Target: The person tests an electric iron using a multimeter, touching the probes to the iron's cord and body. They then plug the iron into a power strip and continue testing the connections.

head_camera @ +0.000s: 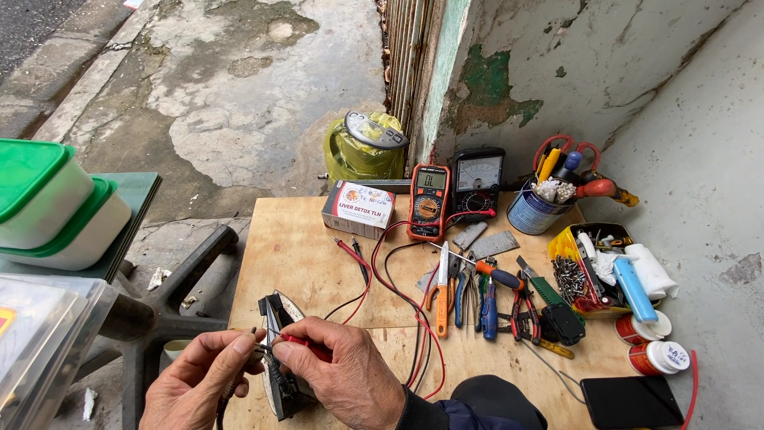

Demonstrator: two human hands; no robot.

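Both hands, left hand (199,378) and right hand (342,374), pinch the thin red probe (306,346) against a small, rigid black part (278,366) at the bench's near edge; it looks light and best gripped by its sides.

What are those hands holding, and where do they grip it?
The right hand pinches a red probe along its shaft. The left hand pinches a thin wire end beside it.
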